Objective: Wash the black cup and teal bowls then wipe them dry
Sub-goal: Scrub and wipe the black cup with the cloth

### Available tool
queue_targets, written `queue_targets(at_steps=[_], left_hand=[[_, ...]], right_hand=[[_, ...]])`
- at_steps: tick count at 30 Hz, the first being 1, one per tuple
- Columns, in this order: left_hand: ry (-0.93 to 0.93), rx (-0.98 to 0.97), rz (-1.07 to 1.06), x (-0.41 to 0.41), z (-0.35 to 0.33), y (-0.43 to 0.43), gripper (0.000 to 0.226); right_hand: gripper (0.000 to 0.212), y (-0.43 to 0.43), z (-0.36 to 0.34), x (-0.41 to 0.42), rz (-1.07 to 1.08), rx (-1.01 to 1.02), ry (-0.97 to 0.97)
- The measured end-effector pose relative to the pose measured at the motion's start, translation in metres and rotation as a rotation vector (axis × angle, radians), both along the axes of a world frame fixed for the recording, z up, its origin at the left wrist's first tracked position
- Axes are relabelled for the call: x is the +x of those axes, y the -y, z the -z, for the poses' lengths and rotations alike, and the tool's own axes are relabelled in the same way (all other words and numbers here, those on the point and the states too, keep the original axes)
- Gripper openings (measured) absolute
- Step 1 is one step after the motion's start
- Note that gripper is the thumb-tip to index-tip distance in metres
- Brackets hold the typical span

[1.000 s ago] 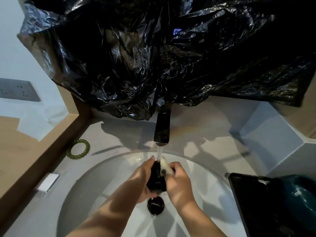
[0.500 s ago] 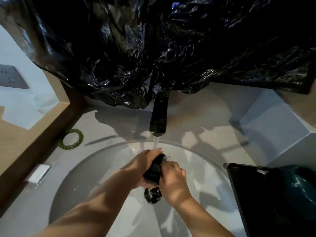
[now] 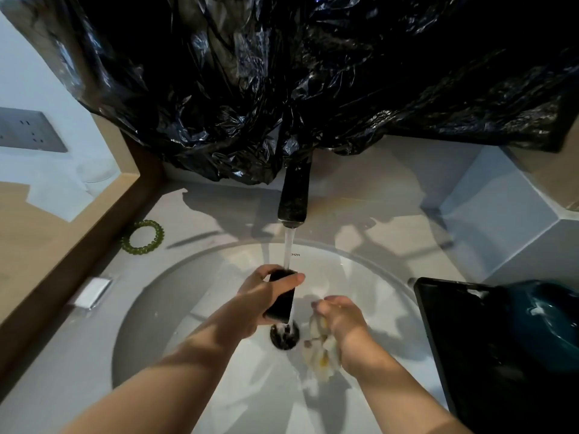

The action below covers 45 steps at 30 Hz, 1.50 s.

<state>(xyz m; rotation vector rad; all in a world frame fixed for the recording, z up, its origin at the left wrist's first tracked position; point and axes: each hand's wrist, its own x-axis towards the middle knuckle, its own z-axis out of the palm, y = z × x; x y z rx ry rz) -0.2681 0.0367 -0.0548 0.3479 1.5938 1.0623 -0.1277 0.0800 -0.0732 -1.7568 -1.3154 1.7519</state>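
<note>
**Item 1. Black cup** (image 3: 282,303). Centre of frame, over the sink (image 3: 163,308). It is carried clear of the bowl of the basin, mouth tilted up toward the tap (image 3: 294,198). The water stream (image 3: 288,249) lands at its upper end and runs on down to the drain (image 3: 284,336).

**Item 2. Left hand** (image 3: 260,296). Wrapped round the cup's side, thumb laid across the near wall. It is the only hand on the cup.

**Item 3. Right hand** (image 3: 343,314). Just right of the cup and apart from it. The fingers are curled round a pale, sudsy sponge (image 3: 322,352) that hangs below the palm. It may be a cloth; I cannot tell.

**Item 4. Teal bowl** (image 3: 548,308). Right edge of frame, on a black tray (image 3: 454,339) close beside the basin. Only one bowl can be made out, as the rest of the tray is too dark.

**Item 5. Sundries.** Black plastic sheet (image 3: 282,73) across the upper half. Green beaded ring (image 3: 143,237) on the counter, left of centre.

**Stage, as judged.** The cup is being rinsed. The bowls and the drying are not yet done.

**Hazards, as judged.**
- A wet, soapy cup in a one-handed grip may slip and strike the basin.
- Water hitting the tilted rim may spray onto the counter and tray.
- Suds may remain inside unless the mouth is turned fully under the flow.
- A reach with the right arm could nudge the tray, since it sits so near the basin.
</note>
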Motion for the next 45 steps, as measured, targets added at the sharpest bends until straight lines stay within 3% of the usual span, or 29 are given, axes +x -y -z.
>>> queue_targets(at_steps=[2,6,8,12,17,20,22,27,32,35,39,41,45], left_hand=[[-0.128,0.022,0.119,0.000,-0.001,0.006,0.054],[-0.882,0.109,0.523,0.000,0.007,0.025,0.066],[-1.122,0.097,0.681,-0.001,0.012,0.037,0.066],[-1.315,0.049,0.871,-0.001,0.014,0.050,0.055],[-1.358,0.065,0.918,0.004,0.021,0.059,0.049],[-1.241,0.038,0.860,0.008,0.016,0.060,0.053],[-1.124,0.050,0.769,0.010,0.012,0.058,0.052],[-0.875,0.077,0.558,0.021,-0.005,0.055,0.034],[-0.363,0.098,0.302,0.041,-0.022,0.055,0.030],[-0.116,0.056,0.148,0.055,-0.033,0.051,0.036],[0.204,0.032,0.032,0.080,-0.054,0.041,0.023],[0.261,0.058,0.087,0.094,-0.060,0.035,0.024],[0.169,0.139,0.115,0.137,-0.073,0.018,0.022]], right_hand=[[0.007,0.009,-0.001,0.007,-0.021,-0.116,-0.105],[0.016,0.022,-0.011,0.018,-0.090,-0.135,-0.239],[0.017,0.025,-0.013,0.023,-0.086,-0.083,-0.224],[0.015,0.029,-0.012,0.028,-0.054,-0.070,-0.094],[0.020,0.031,-0.003,0.043,0.087,-0.206,-0.114],[0.028,0.033,0.000,0.049,0.054,-0.158,-0.095],[0.022,0.035,-0.002,0.049,0.072,-0.085,-0.087],[0.026,0.040,-0.015,0.053,0.117,0.103,0.024],[0.015,0.041,-0.036,0.070,0.002,0.339,0.172],[0.018,0.042,-0.049,0.079,-0.031,0.370,0.116],[0.023,0.043,-0.064,0.099,0.005,0.405,0.058],[0.022,0.043,-0.074,0.115,-0.035,0.463,0.114],[0.019,0.041,-0.096,0.149,-0.018,0.567,0.166]])
